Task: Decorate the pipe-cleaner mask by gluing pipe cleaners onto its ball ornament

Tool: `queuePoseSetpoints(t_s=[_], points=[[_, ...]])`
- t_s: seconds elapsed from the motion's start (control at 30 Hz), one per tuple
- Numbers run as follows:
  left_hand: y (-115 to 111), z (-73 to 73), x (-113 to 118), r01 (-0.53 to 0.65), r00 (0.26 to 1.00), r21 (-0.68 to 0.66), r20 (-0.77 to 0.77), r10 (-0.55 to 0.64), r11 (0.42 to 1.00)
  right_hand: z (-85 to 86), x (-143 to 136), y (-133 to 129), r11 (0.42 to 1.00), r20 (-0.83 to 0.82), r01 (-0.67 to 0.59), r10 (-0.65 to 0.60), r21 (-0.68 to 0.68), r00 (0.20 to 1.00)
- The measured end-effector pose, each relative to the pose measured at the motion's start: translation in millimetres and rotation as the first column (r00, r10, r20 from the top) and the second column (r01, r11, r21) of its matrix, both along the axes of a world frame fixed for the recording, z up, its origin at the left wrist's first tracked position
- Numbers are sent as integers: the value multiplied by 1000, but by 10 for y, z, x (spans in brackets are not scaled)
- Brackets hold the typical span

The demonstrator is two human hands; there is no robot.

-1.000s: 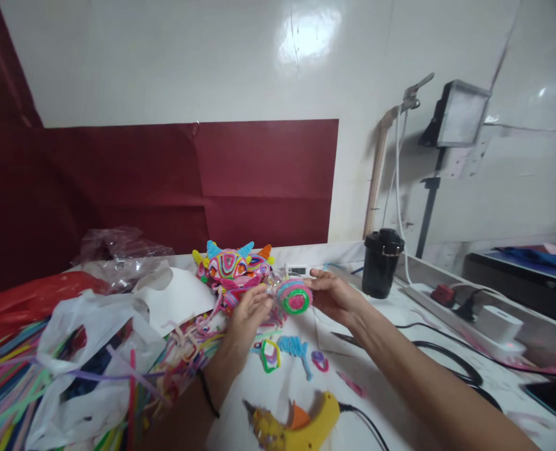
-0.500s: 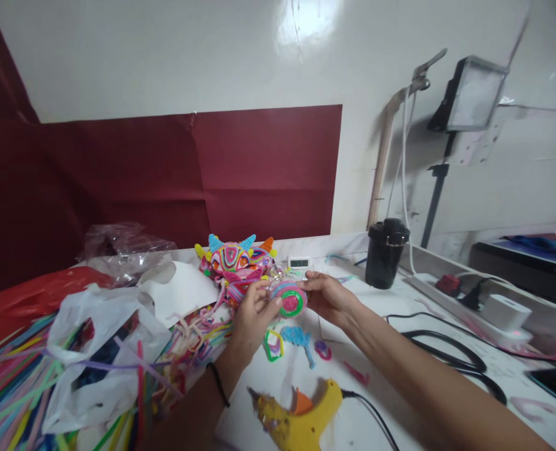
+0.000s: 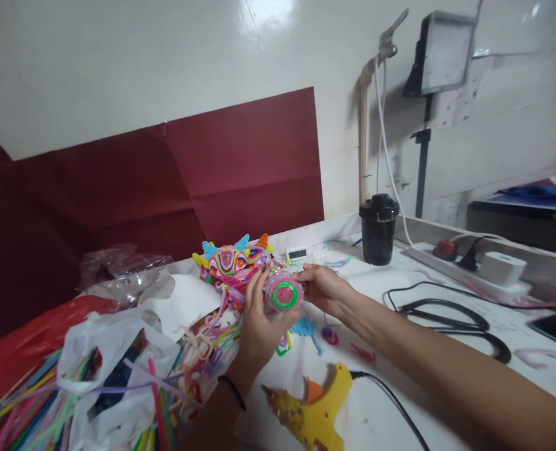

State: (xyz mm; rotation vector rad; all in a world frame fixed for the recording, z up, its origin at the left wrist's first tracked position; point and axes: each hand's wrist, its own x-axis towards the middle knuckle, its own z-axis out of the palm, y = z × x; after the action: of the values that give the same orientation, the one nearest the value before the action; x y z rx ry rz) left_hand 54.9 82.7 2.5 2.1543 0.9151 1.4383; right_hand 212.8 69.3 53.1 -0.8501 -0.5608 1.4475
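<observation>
Between my two hands is a round coiled pipe-cleaner piece [image 3: 285, 293], with a pink centre, a green ring and a pink-blue outer rim, its flat face toward me. My left hand [image 3: 259, 326] wraps its left side, fingers behind the top edge and thumb below. My right hand [image 3: 327, 289] pinches the right edge; its fingertips are partly hidden. Just behind stands a colourful pipe-cleaner figure [image 3: 228, 260] with blue horns. Below my hands lie a blue pipe-cleaner piece [image 3: 308, 329], a small purple-pink curl [image 3: 329, 336] and a yellow glue gun [image 3: 318, 407].
Left are a white plastic bag [image 3: 113, 376], many loose pipe cleaners [image 3: 24, 413] and a red bag [image 3: 34, 332]. A black cup [image 3: 379, 232], a power strip [image 3: 466, 272] and coiled black cable [image 3: 447, 319] are at right. A small digital display [image 3: 298, 254] stands behind.
My head view has turned and tilted slightly. My left fingers have moved up around the coiled piece, and its left thumb has shifted from its face to below it.
</observation>
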Motion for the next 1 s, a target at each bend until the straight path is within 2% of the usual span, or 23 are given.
queuePoseSetpoints(t_s=[0.07,0.13,0.27,0.57,1.0], points=[[-33,17,-6,-33,990,130,-134,51,991,0,-20,-15,1000,-25,0,0,12,1000],[-56,33,-6,-49,977,206,-192,89,977,-14,-40,-24,1000,-53,3,-1,26,999],[-72,46,7,-45,962,264,-249,113,964,-53,-81,-25,999,-97,-7,10,37,995],[-58,33,2,-60,956,264,-261,132,963,-127,-128,-27,993,-105,-71,80,89,991],[-36,18,-39,-3,963,207,-263,59,978,-135,-131,-17,990,-108,-45,60,131,992]])
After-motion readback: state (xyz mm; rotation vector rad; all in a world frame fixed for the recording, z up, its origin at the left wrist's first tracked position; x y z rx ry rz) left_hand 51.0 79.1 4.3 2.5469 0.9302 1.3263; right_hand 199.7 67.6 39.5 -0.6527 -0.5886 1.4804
